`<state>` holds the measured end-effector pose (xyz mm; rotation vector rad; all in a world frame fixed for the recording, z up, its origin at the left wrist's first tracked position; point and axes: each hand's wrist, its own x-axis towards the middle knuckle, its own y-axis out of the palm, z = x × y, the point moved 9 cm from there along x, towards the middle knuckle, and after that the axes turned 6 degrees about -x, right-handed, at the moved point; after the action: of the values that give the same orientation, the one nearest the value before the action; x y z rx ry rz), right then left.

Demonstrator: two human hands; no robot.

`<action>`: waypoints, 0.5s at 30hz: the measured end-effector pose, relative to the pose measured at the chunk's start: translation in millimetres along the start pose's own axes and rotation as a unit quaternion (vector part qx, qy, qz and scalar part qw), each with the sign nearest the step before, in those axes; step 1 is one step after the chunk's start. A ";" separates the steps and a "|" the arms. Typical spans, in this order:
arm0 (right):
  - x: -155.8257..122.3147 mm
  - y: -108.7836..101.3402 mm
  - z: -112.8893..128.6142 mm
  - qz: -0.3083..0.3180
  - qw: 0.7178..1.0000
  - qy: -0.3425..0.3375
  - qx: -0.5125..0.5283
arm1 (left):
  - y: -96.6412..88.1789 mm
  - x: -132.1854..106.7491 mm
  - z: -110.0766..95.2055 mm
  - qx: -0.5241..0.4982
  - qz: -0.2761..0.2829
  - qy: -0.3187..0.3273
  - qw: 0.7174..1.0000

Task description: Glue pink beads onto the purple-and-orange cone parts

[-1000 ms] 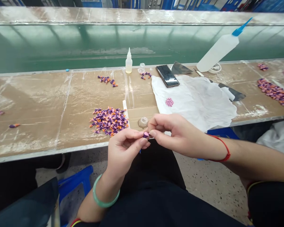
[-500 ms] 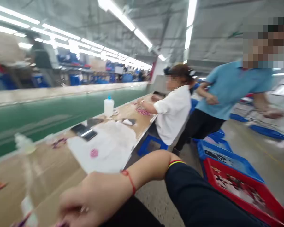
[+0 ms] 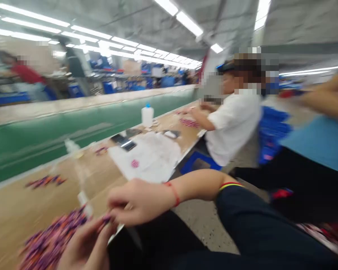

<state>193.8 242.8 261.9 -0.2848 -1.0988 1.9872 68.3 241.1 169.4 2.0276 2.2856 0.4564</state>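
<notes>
My left hand is at the bottom edge, thumb and fingers pinched on a small purple piece. My right hand, with a red string at the wrist, meets it from the right, its fingertips closed at the same piece. Blur hides the piece's exact kind. Beside and below my left hand lies a pile of small purple and orange pieces on the brown tabletop. A narrow white object lies just beyond my fingers.
Farther along are a smaller heap of pieces, a blurred clear bottle, a white sheet with a pink disc, a phone and a blue-capped bottle. A co-worker in white sits ahead; someone in blue is close on my right.
The view has swung left, so the table things appear farther right. My left hand and the pile have come into view. The person in blue has come closer and now covers the bins.
</notes>
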 end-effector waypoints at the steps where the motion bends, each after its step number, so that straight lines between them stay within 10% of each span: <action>1: -1.1 -3.5 4.1 -0.034 0.999 -0.020 0.028 | -2.3 -5.4 -6.9 -0.022 -0.002 -0.008 1.000; 15: -0.5 9.3 6.1 -0.050 0.990 -0.107 0.074 | -2.9 -23.1 -33.0 -0.084 -0.029 -0.022 0.996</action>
<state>185.6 236.2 258.1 0.0612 -1.0675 2.0310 61.1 212.1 196.6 1.8683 2.1939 0.5726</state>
